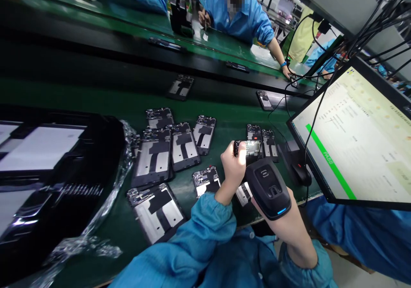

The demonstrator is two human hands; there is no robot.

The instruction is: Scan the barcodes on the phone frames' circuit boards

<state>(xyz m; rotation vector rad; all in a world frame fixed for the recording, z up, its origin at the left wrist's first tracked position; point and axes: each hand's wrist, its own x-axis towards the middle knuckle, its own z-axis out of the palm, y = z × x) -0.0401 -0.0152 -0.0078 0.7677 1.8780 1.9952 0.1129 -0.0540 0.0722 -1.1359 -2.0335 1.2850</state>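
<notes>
My left hand (pixel 233 164) is closed on an open phone chassis (pixel 253 149), thumb pressed on its near face and bare circuitry showing. My right hand (pixel 276 224) grips a black handheld barcode scanner (pixel 269 188) with a blue light at its near end; the scanner hides most of the fingers. The scanner's far end is close to the held chassis. Behind that chassis two more phone chassis (pixel 270 146) lie side by side. Another chassis (pixel 205 181) rests left of my left wrist, and one (pixel 244 194) is partly covered by the scanner.
Several phone chassis (pixel 155 157) lie on the green bench to the left, beside a black tray (pixel 105 151) edged with clear wrap. A monitor (pixel 359 142) showing a green PASS bar and a mouse (pixel 301 173) stand right. Across the dark conveyor, a co-worker's hand (pixel 287 70) touches a phone part.
</notes>
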